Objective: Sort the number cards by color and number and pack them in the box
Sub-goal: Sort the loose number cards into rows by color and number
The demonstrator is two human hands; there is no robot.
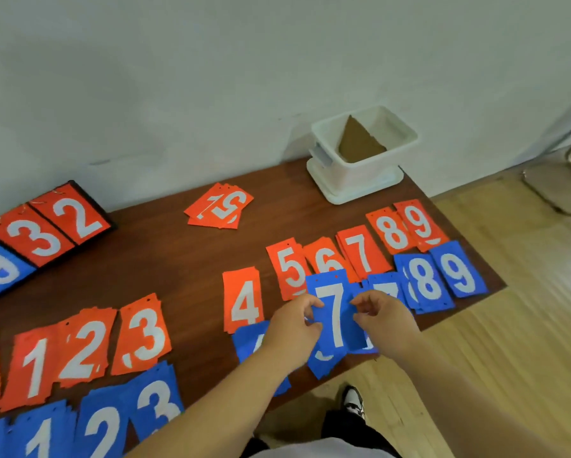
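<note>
I see the blue 7 card, lower centre, as thin matt sheet. The table looks like dark, smooth wood with a faint sheen. At upper right the box is smooth white plastic, holding matt brown cardboard.

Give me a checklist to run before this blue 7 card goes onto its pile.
1. Grip on the blue 7 card: left hand and right hand both pinch it, ok.
2. The blue 7 pile is in view just right of the card: ok.
3. Digit faces up: ok.
4. Number on the blue card underneath: cannot tell.
5. The box is empty: not ok, a brown sheet leans inside.
</note>
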